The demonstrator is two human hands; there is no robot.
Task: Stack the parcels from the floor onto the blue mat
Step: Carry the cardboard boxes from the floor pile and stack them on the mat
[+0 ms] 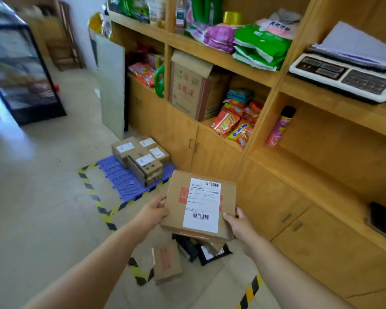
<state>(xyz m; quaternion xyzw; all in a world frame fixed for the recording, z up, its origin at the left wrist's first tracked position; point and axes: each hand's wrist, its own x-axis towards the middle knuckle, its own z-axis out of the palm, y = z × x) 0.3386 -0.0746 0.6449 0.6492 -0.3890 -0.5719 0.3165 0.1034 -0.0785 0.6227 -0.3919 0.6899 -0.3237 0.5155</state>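
Two hands hold one flat cardboard parcel [200, 206] in the air, its white shipping label facing up. The left hand [153, 211] grips the parcel's left edge with the fingers curled under and the thumb on top; the right hand [240, 224] clamps the near right corner the same way. The parcel hangs above the tiled floor [42, 219], between a blue mat [123, 181] farther off and a small heap of parcels [183, 253] lying on the floor just below it. On the blue mat, a stack of labelled boxes [140, 159] sits against the wooden cabinet [276, 197]. Yellow-and-black striped tape [94, 195] runs along the floor around the mat.
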